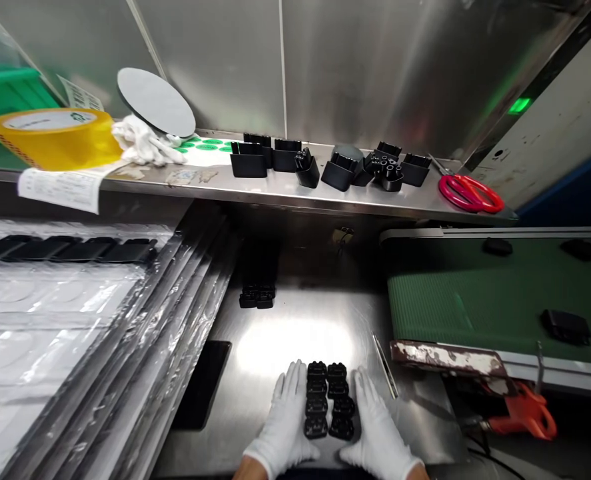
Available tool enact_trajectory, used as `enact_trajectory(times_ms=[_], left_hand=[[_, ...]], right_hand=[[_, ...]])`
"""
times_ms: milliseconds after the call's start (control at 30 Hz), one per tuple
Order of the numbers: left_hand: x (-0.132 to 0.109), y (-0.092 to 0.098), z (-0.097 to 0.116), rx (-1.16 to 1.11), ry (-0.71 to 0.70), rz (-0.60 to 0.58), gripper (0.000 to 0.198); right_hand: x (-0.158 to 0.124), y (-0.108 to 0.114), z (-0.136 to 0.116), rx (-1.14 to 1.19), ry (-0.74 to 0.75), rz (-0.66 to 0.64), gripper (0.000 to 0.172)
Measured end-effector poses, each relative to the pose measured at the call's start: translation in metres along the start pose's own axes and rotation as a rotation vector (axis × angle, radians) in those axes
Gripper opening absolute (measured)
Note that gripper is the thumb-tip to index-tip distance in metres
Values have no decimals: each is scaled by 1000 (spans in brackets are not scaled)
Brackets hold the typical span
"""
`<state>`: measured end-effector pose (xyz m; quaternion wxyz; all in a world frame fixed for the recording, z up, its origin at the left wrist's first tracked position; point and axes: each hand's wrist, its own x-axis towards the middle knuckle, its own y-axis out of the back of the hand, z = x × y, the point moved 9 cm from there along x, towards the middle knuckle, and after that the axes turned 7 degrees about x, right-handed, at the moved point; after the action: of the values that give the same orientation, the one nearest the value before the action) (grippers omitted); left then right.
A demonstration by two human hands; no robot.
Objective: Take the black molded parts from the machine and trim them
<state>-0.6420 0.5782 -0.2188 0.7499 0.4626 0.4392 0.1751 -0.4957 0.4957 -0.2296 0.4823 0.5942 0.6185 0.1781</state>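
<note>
Two columns of small black plastic parts (317,405) stand on the steel work table (295,337) in front of me. Along their left side lies my left hand (286,417), white-gloved, its fingers stretched out. My right hand (375,423), gloved too, is on the other side with straight fingers, close to the right column. Both palms face inward toward the parts, and neither hand is closed around anything. Whether the fingertips press on the columns I cannot tell. Right of my right hand lie metal tweezers (385,367).
At left rises a stack of clear plastic trays (90,347), beside a black flat slab (202,385). More black parts (258,297) sit farther back. A green conveyor belt (465,293) runs at right. The shelf (200,179) holds yellow tape (95,143), black pieces (249,162) and red scissors (468,193).
</note>
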Motion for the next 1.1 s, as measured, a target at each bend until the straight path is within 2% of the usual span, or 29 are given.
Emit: enact_trajectory(times_ms=[67, 167, 233, 333, 500, 600, 800, 900, 933, 1000, 1100], left_hand=[[-4, -5, -9, 36, 15, -26, 151], [0, -15, -11, 81, -16, 33, 150], [5, -21, -6, 83, -53, 90, 150], [10, -24, 2, 68, -73, 142, 149], [5, -14, 12, 55, -99, 235, 132], [1, -10, 14, 48, -117, 269, 127], [4, -14, 10, 26, -82, 251, 135], [0, -22, -1, 17, -37, 200, 142], [-3, -25, -7, 10, -11, 187, 141], [-15, -26, -18, -16, 53, 201, 134], [-35, -9, -30, -94, 136, 335, 112]], right_hand=[[-9, -15, 17, 7, -29, -12, 122], [-9, -29, 25, -3, 29, 76, 118], [-2, -30, 24, 5, 57, 142, 125], [11, -33, 16, -1, 133, 155, 138], [18, -35, 7, -21, 264, 168, 156], [16, -34, 5, -28, 288, 203, 158], [15, -31, 0, -42, 321, 245, 158], [5, -32, 11, -45, 294, 266, 156], [-1, -33, 19, -49, 276, 274, 153], [-15, -34, 33, -63, 255, 281, 135], [-26, -39, 44, -97, 269, 278, 97]])
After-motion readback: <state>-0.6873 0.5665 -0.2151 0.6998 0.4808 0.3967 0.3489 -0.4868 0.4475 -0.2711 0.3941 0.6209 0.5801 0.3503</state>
